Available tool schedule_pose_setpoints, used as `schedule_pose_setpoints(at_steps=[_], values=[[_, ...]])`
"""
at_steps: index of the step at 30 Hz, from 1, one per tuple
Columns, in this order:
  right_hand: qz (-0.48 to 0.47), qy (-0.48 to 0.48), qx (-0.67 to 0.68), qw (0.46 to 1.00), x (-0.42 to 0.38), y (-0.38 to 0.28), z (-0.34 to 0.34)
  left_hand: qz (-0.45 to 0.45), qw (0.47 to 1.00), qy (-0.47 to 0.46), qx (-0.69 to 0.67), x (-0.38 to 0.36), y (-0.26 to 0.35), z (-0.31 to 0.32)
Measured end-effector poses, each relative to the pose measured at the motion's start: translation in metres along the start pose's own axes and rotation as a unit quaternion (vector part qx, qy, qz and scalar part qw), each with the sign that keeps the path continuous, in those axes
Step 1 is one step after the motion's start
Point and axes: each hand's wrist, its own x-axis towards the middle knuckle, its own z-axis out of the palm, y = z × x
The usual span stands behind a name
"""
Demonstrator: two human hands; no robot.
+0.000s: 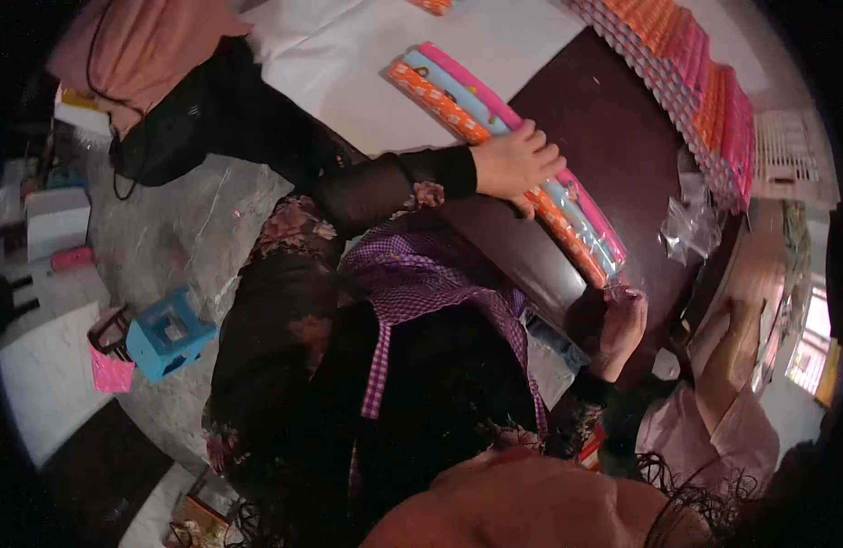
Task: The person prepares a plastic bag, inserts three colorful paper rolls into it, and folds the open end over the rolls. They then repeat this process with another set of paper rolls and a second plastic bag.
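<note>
A pack of three patterned rolls [458,105], orange, light blue and pink side by side, lies at a slant over the dark table [581,100] and a white sheet. Clear plastic shines around its lower end. My left hand [517,164] is laid across the middle of the pack, thumb on the orange side and fingers over the pink side. At the lower end, my right hand [625,320] has its fingers closed at the plastic end of the pack; the exact hold is partly hidden.
Many orange and pink rolls [686,91] are stacked at the upper right. Crumpled clear plastic [691,224] lies beside them. A white basket [791,155] stands farther right. Another person's arm [732,352] shows at right, and another person's dark-clothed leg [230,110] at upper left. A blue stool [170,333] is at left.
</note>
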Motion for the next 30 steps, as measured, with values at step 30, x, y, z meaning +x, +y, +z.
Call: schedule_pose_setpoints(at_steps=[30], values=[[-0.079, -0.131, -0.611, 0.777, 0.037, -0.008, 0.006, 0.003, 0.999, -0.036, -0.023, 0.000, 0.005, -0.004]])
